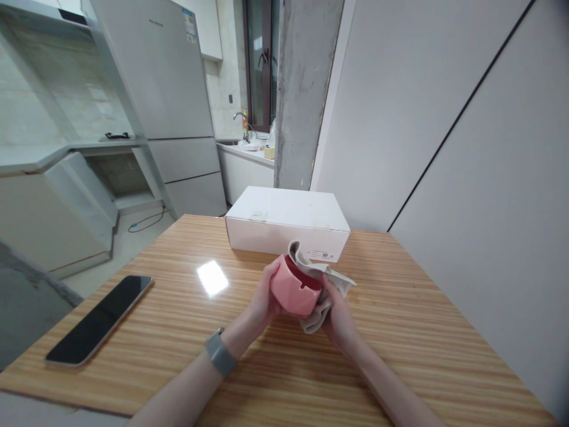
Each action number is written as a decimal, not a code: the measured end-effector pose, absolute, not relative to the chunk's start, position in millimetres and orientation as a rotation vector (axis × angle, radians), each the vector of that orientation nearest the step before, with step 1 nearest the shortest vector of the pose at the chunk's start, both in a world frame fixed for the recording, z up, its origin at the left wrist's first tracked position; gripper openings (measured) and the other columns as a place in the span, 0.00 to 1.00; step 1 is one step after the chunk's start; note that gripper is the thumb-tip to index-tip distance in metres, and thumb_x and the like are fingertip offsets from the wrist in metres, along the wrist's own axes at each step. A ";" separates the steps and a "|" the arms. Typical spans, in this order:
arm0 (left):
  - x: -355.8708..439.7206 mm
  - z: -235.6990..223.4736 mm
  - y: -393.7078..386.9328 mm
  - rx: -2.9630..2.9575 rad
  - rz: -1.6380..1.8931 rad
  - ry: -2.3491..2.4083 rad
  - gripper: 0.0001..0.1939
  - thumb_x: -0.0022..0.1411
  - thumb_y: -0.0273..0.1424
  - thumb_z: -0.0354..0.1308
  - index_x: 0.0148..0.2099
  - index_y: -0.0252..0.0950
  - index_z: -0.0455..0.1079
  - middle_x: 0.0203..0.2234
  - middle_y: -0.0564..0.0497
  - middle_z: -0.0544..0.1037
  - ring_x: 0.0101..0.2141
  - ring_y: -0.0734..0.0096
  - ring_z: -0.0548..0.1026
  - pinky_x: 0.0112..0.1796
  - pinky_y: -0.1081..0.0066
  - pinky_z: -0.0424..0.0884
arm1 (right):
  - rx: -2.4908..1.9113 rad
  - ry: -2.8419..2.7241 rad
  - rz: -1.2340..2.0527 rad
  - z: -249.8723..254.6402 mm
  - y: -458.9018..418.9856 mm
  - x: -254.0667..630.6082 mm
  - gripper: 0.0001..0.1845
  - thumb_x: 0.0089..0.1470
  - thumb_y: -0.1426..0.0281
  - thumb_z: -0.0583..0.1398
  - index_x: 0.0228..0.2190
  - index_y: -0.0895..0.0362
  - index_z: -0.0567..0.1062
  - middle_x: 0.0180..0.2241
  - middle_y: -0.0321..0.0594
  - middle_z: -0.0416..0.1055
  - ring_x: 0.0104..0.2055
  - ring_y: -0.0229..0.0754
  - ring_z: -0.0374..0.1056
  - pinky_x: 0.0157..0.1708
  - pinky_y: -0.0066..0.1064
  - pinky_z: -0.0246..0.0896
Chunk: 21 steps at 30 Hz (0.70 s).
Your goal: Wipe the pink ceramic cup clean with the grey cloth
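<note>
2 bare hands meet over the wooden table [427,332], both gripping and neither free. The left hand [265,293] clasps the pink bowl [290,292] from its left side, thumb near the rim and fingers curling below, presumably because its faceted wall gives a steady hold there. The bowl sits between the hands, in front of the white box [284,232], tilted so that its opening leans up and to the right, toward the cloth. That lean seems to suit the right hand [338,313], which pinches the beige cloth [340,281] against the bowl's right side, its thumb by the rim. Part of the cloth rises over the far rim and part hangs below, so fabric lies between that palm and the wall. Whether the bowl's underside touches the tabletop is hard to tell, since fingers and cloth hide it.

The closed box stands toward the table's far edge, leaving the near side for the forearms. 1 phone [100,320] lies flat at the left, well apart from the bowl, probably clear of both elbows.
</note>
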<state>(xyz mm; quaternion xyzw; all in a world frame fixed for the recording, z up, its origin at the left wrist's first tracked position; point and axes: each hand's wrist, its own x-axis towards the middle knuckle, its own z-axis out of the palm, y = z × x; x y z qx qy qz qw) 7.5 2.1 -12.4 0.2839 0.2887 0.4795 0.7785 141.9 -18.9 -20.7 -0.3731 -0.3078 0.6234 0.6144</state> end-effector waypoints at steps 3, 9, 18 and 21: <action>5.4 -13.2 5.0 0.728 1.124 0.813 0.29 0.59 0.51 0.48 0.50 0.32 0.68 0.37 0.45 0.79 0.38 0.59 0.75 0.37 0.65 0.71 | -0.848 -0.691 1.424 -28.6 -20.6 135.3 0.21 0.44 0.52 0.64 0.35 0.54 0.77 0.34 0.37 0.78 0.38 0.43 0.73 0.37 0.31 0.69; 6.1 -9.5 -9.1 1.312 1.475 0.912 0.34 0.58 0.40 0.58 0.62 0.38 0.49 0.58 0.43 0.63 0.55 0.61 0.64 0.54 0.66 0.58 | -0.815 -0.584 1.488 -33.8 -23.5 130.9 0.22 0.45 0.53 0.65 0.38 0.55 0.76 0.38 0.36 0.77 0.41 0.43 0.73 0.41 0.33 0.68; 1.4 -6.8 -2.1 1.268 1.185 0.721 0.33 0.57 0.35 0.60 0.60 0.41 0.50 0.56 0.44 0.64 0.50 0.61 0.68 0.50 0.64 0.64 | -0.802 -0.508 1.542 -26.7 -13.9 150.0 0.17 0.50 0.57 0.60 0.38 0.54 0.76 0.35 0.36 0.78 0.35 0.44 0.74 0.32 0.33 0.70; -6.2 -2.4 3.9 1.277 1.078 0.706 0.40 0.47 0.32 0.68 0.59 0.40 0.54 0.55 0.42 0.66 0.50 0.57 0.69 0.49 0.63 0.66 | -0.817 -0.504 1.555 -25.3 -11.8 154.9 0.17 0.49 0.58 0.61 0.37 0.55 0.77 0.35 0.36 0.78 0.34 0.44 0.74 0.31 0.32 0.69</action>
